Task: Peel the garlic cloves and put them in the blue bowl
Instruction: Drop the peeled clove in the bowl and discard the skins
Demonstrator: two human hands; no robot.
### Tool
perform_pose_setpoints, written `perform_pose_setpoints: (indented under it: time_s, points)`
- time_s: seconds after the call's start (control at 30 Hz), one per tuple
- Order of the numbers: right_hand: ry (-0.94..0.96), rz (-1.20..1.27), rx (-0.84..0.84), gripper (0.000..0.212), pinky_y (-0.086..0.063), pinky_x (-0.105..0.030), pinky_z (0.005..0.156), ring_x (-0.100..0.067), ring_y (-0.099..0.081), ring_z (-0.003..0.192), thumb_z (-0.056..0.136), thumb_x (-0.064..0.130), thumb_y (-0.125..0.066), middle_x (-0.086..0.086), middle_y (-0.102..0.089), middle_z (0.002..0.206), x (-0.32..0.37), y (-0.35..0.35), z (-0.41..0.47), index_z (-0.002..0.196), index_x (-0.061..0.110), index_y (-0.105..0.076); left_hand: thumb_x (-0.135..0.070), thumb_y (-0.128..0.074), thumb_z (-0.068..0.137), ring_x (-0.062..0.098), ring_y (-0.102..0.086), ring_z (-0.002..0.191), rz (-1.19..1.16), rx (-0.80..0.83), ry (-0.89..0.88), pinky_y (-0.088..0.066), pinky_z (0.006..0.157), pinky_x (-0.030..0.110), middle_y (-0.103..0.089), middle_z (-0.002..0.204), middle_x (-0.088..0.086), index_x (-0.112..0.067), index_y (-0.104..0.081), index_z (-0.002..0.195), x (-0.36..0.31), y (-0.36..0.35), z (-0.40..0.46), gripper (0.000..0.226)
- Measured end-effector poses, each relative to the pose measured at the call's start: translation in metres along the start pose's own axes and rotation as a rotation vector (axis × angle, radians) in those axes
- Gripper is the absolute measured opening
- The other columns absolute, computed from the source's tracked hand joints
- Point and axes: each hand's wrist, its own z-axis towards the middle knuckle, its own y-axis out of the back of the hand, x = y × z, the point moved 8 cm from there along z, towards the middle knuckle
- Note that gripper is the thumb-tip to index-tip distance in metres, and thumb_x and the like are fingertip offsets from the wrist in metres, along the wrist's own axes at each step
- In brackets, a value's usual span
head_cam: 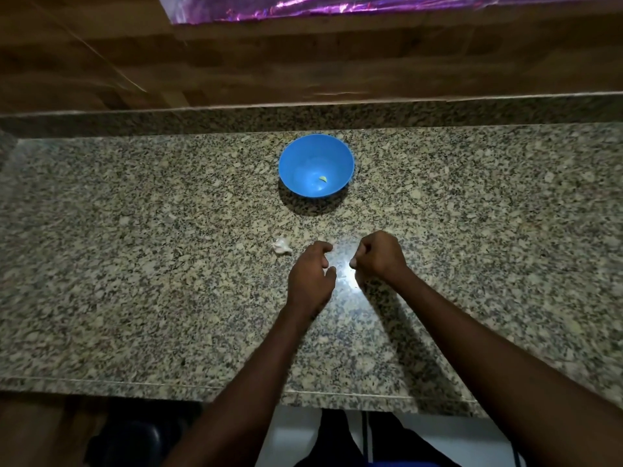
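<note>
1. A speckled granite counter (135, 264) fills most of the head view, mottled in cream, grey and black, with a bright glare spot between the two hands. Its near edge runs across the lower part of the picture, and a raised granite strip lines its far side.
2. Behind the counter stands a brown wooden wall (101, 62), and a shiny purple sheet (337, 6) shows at the very top.
3. The blue bowl (296, 153) sits upright on the counter toward its far side, near the middle, well apart from both hands. It is round, smooth and plain bright blue, and throws a dark shadow toward the near side.
4. The left hand (312, 278) is low over the counter, back upward, its fingers loosely bent and the thumb apart from them; nothing shows in its grasp.
5. The right hand (379, 256) lies just beside the left, its fingers curled tightly into the palm. Whether it holds anything inside cannot be told.
6. A scrap of garlic skin (281, 247), whitish and crumpled, lies on the counter just left of the left hand's fingertips, not touching them.
7. One peeled garlic clove (323, 179), small, pale yellow-green and wedge-shaped, rests on the bowl's inner floor, toward its right side.
</note>
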Motion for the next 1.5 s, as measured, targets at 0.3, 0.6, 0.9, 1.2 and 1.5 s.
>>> perform_pose_setpoints:
  time_s: [0.3,0.6,0.9,1.2,1.5]
  points:
    - [0.026,0.002,0.026,0.025,-0.059,-0.038,0.062,-0.019,-0.072,0.072,0.08,0.005,-0.059,-0.007,-0.073,0.069,-0.005,-0.004,0.0,0.056,0.012,-0.059,-0.018,-0.065,0.083,0.009,-0.051,0.076,0.03,0.009,-0.019,-0.033,0.064,0.026,-0.052,0.086,-0.012,-0.028,-0.056,0.121,-0.001,0.0,0.002,0.04]
    - [0.215,-0.097,-0.13,0.009,-0.047,-0.04,0.054,-0.029,-0.055,0.062,0.083,0.007,-0.055,-0.007,-0.058,0.067,0.011,-0.014,-0.025,0.074,0.011,-0.054,-0.016,-0.066,0.082,0.005,-0.049,0.074,0.044,0.026,-0.003,-0.03,0.058,0.022,-0.05,0.086,-0.013,-0.028,-0.055,0.121,-0.003,0.002,0.001,0.042]
    - [-0.029,0.498,-0.011,0.021,-0.062,-0.044,0.055,-0.03,-0.071,0.054,0.089,-0.005,-0.062,-0.013,-0.069,0.058,-0.017,0.0,-0.029,0.071,0.001,-0.069,-0.005,-0.069,0.087,0.016,-0.068,0.065,-0.424,0.02,0.11,-0.055,0.06,0.023,-0.074,0.077,0.008,-0.009,-0.075,0.094,-0.023,-0.013,-0.013,0.01]
    - [0.068,0.429,0.102,0.011,-0.062,-0.041,0.064,-0.025,-0.072,0.059,0.092,0.01,-0.068,-0.011,-0.072,0.064,-0.028,0.004,-0.041,0.082,0.007,-0.069,-0.003,-0.08,0.081,0.025,-0.064,0.061,-0.75,0.187,0.345,-0.058,0.065,0.037,-0.07,0.078,0.03,-0.001,-0.076,0.084,-0.018,-0.03,-0.016,0.006]
    - [0.022,0.608,0.396,0.037,-0.032,-0.02,0.045,-0.015,-0.046,0.044,0.1,0.02,-0.054,-0.01,-0.059,0.059,-0.021,0.006,-0.056,0.065,0.016,-0.065,0.003,-0.078,0.081,0.021,-0.066,0.061,-0.764,0.214,0.272,-0.058,0.066,0.033,-0.071,0.078,0.026,0.005,-0.074,0.087,-0.039,-0.02,-0.013,0.008]
